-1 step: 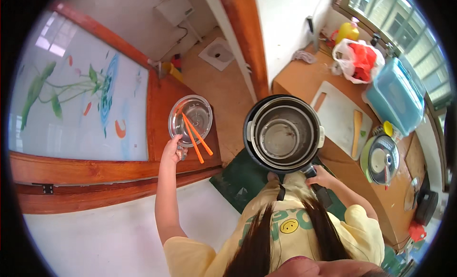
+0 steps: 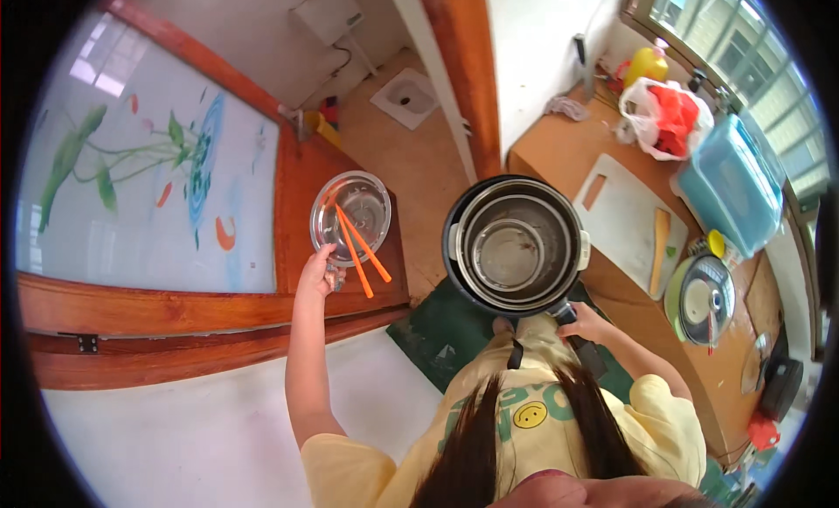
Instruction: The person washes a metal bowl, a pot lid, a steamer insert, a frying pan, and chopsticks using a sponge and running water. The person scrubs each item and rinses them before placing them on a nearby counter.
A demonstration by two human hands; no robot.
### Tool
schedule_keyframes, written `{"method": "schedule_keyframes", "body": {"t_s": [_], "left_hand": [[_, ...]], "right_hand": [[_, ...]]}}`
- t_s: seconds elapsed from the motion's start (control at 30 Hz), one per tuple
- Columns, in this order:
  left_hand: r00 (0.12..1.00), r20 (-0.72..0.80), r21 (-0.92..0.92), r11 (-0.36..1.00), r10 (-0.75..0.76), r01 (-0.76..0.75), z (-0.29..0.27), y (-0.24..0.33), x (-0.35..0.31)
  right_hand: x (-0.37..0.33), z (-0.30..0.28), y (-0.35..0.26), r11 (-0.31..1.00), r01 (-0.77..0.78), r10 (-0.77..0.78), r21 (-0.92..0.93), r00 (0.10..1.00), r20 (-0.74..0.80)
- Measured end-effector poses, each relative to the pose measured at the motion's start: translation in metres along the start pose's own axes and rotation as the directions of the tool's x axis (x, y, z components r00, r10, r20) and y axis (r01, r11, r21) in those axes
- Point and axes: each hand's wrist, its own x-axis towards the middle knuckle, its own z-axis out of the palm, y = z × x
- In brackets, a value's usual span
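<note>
Head camera: a shiny round bowl [image 2: 373, 213] is sitting out to the person's left, the left hand [image 2: 322, 274] gripping its near rim, with orange chopsticks [image 2: 354, 252] leaning across it. Well apart, the right hand [image 2: 591, 324] is clasping the handle of a dark pot [image 2: 465, 296] holding nested steel vessels [image 2: 509, 253]. Rightward, a wooden spatula [image 2: 660, 255] is lying on a white cutting board [image 2: 612, 202].

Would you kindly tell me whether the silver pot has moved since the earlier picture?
Yes, slightly leftward: the silver pot is farther from the white cutting board in this view.
</note>
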Motion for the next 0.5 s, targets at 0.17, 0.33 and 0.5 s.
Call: {"method": "schedule_keyframes", "body": {"t_s": [0.17,0.33,0.5], "left_hand": [[1.000,0.019,0.012,1.000,0.023,-0.024,-0.011,0.055,0.034],[0.991,0.076,-0.014,0.994,0.108,-0.108,-0.004,0.123,0.103],[0.977,0.197,0.030,0.996,0.082,-0.090,0.002,0.184,0.191]], "right_hand": [[0.107,0.030,-0.049,0.997,-0.002,0.014,-0.081,0.988,0.154],[0.208,0.055,-0.108,0.981,0.006,0.040,-0.194,0.973,0.229],[0.295,0.060,-0.159,0.982,0.046,0.001,-0.186,0.969,0.247]]}}
